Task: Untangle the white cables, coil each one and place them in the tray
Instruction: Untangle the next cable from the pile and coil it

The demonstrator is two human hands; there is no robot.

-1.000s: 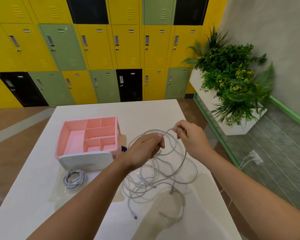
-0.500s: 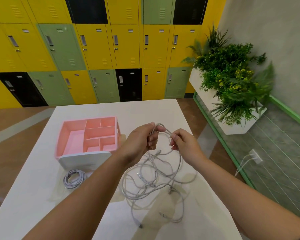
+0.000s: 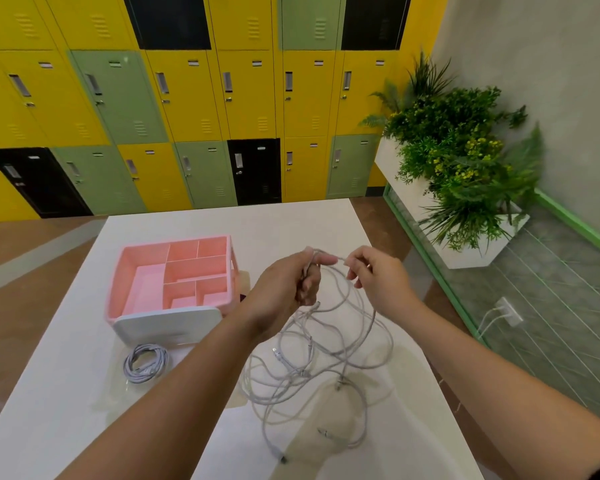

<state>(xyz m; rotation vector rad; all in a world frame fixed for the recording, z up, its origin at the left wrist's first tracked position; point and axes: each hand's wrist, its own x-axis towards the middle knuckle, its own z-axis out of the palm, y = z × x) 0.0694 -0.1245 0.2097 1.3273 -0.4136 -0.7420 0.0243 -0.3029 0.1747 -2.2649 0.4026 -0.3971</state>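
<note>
white cables (image 3: pixel 310 344) hang tangled over the table (image 3: pixel 291 220) beside the pink tray (image 3: pixel 116 271). my left hand (image 3: pixel 284 289) grips loops, my right hand (image 3: pixel 378 282) pinches 1 strand. i should pull slowly, not tug.

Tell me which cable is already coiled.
The small coiled bundle on the table, just in front of the pink tray; the others hang in a loose tangle from the left hand and right hand.

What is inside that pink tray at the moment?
Only bare pink compartment floors show in the pink tray; no cable is visible there. Dividers and its white front hide some near corners. One coiled cable lies outside, on the table before it.
</note>
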